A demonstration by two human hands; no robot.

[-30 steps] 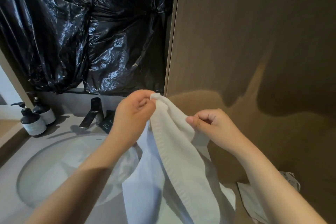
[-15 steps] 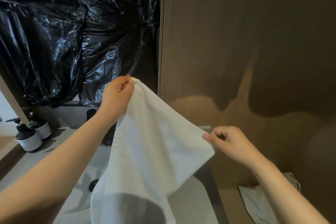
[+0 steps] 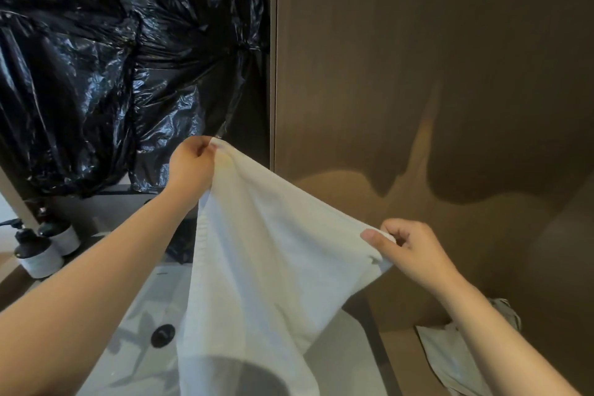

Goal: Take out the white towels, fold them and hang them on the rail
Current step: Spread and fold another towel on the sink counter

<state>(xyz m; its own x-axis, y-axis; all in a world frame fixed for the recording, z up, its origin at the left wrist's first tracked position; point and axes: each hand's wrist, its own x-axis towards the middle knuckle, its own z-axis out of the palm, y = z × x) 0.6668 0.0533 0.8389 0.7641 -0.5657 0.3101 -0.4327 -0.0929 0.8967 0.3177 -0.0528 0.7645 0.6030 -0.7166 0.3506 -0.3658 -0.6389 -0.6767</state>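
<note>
A white towel [image 3: 266, 254] hangs spread between my two hands above the sink. My left hand [image 3: 193, 164] pinches its upper left corner, raised high near the black plastic sheet. My right hand [image 3: 414, 251] pinches the other corner, lower and to the right, in front of the brown wall. The towel's lower part drops out of view at the bottom edge. More white cloth [image 3: 450, 360] lies at the lower right, partly behind my right forearm. No rail is in view.
A white sink [image 3: 135, 341] with a dark drain [image 3: 163, 335] sits below the towel. Two dark pump bottles [image 3: 38, 251] stand at the left on the counter. Crumpled black plastic [image 3: 112, 67] covers the mirror area. A brown wall panel [image 3: 418, 74] fills the right side.
My hands have drawn apart, the left rising and the right moving right and down. The towel went from a bunched strip to a spread sheet.
</note>
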